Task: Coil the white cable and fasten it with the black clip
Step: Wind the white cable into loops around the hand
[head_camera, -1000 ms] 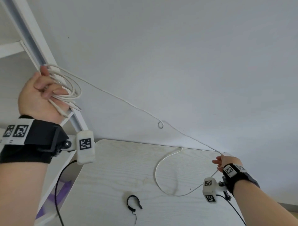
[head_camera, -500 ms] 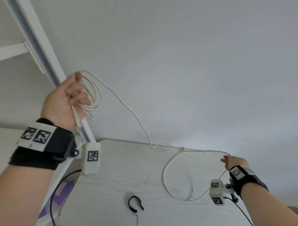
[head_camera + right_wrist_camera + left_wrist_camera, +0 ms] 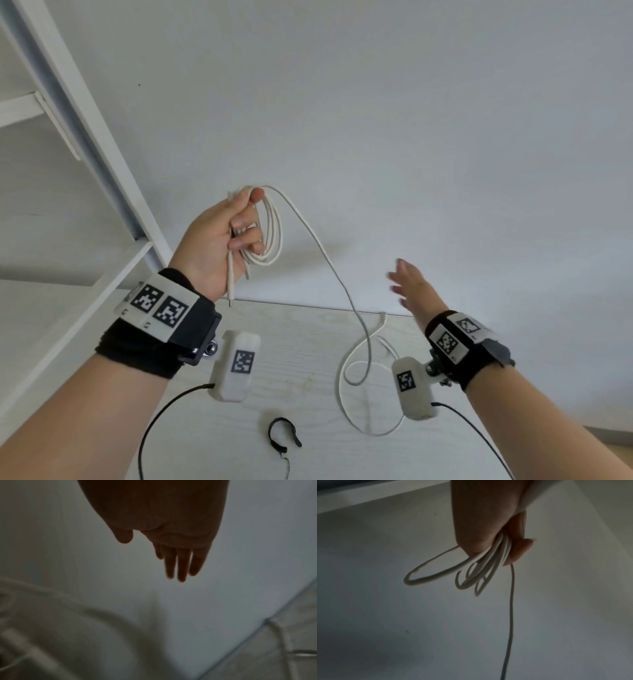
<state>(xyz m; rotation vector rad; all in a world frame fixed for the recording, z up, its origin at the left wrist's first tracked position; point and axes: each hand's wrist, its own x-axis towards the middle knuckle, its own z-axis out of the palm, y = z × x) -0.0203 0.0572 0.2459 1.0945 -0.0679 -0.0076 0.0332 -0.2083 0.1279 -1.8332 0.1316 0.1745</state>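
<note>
My left hand [image 3: 236, 236] is raised above the table and grips several loops of the white cable [image 3: 272, 233]; one plug end hangs below the palm. In the left wrist view the loops [image 3: 471, 577] stick out between thumb and fingers [image 3: 518, 550]. From the coil a loose strand [image 3: 329, 260] drops to the pale wooden table [image 3: 301, 342] and lies there in slack curves [image 3: 356, 373]. My right hand [image 3: 407, 284] is lifted to the right of that strand, fingers [image 3: 181, 566] straight and holding nothing. The black clip [image 3: 282, 433] lies open on the table near the front edge.
A white shelf frame [image 3: 102, 161] slants up at the left, close behind my left arm. A plain white wall [image 3: 411, 137] stands right behind the table. Black sensor leads [image 3: 161, 411] trail from both wrists over the table's front.
My left hand has swung right and down with the coil, from beside the shelf frame to above the table. My right hand let go of the cable, rose and opened; the strand went slack.
</note>
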